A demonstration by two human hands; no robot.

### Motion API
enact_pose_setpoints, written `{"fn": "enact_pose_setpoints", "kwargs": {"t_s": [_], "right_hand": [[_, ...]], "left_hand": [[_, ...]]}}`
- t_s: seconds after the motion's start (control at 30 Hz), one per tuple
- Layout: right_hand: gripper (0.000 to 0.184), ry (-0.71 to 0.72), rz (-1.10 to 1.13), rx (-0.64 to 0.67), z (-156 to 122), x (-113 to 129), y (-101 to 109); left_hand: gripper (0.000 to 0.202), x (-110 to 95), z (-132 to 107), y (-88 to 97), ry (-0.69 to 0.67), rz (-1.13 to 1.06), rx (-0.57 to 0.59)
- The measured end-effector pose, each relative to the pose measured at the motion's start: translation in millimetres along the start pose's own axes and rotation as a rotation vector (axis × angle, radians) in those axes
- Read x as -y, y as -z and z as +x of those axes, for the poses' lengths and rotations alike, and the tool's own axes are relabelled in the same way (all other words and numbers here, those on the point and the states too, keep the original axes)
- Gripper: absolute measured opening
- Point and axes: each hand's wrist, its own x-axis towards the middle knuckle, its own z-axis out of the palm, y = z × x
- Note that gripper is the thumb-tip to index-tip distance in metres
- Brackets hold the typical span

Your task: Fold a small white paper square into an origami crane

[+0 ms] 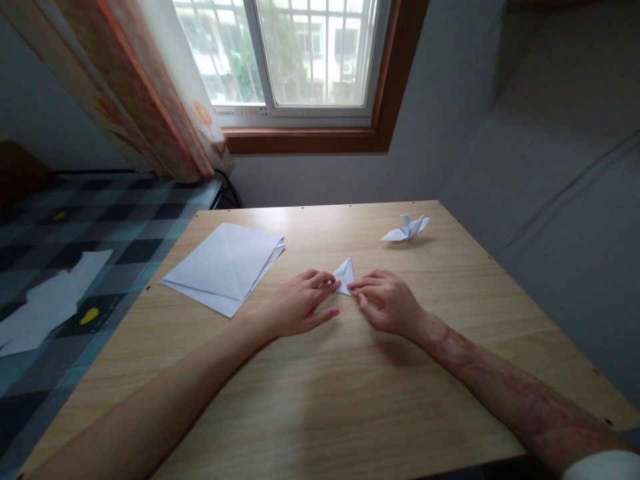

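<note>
Two bare hands, yours, meet over a pale wood-grain table [320,400] set near a barred window [320,53] with a brown wooden surround [310,141]. Left of the window hangs an orange-and-white floral curtain [135,93]; below it, a bed [143,213] is spread with checked cloth, on which lie pieces of white paper [55,303] beside a yellow mark [90,316]. Along the pale wall [460,100] at right runs a cable [565,193]. Small printed marks [240,112] on the window's lower rail are too small to read.

Between your hands, at the middle of the table, the small folded white paper [345,272] points away from you. Your left hand [306,303] has its fingers loosely bent and their tips at the paper's left side, the thumb spread well apart from them. Your right hand [385,300] brings thumb and fingers close together at the near right corner; whether they pinch or merely press it, one cannot tell. White sheets [225,260] lie stacked to the left; a paper crane [406,230] stands beyond, to the right.
</note>
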Motion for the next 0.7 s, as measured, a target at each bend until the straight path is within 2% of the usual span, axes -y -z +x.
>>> {"fn": "enact_pose_setpoints", "kwargs": {"t_s": [0.27,0.37,0.53,0.7], "right_hand": [[0.056,-0.026,-0.043,0.094,1,-8,-5],[0.057,-0.025,-0.079,0.118,1,-7,-4],[0.048,0.016,-0.123,0.145,3,-3,-1],[0.050,-0.001,-0.144,0.147,3,-4,-2]], "left_hand": [[0.048,10,-1,-1.3,-0.026,-0.053,-0.037],[0.048,12,-2,-2.9,-0.046,-0.039,-0.051],[0.044,14,-3,-4.0,-0.069,-0.009,-0.081],[0.033,14,-3,-3.0,-0.054,-0.027,-0.159]]}}
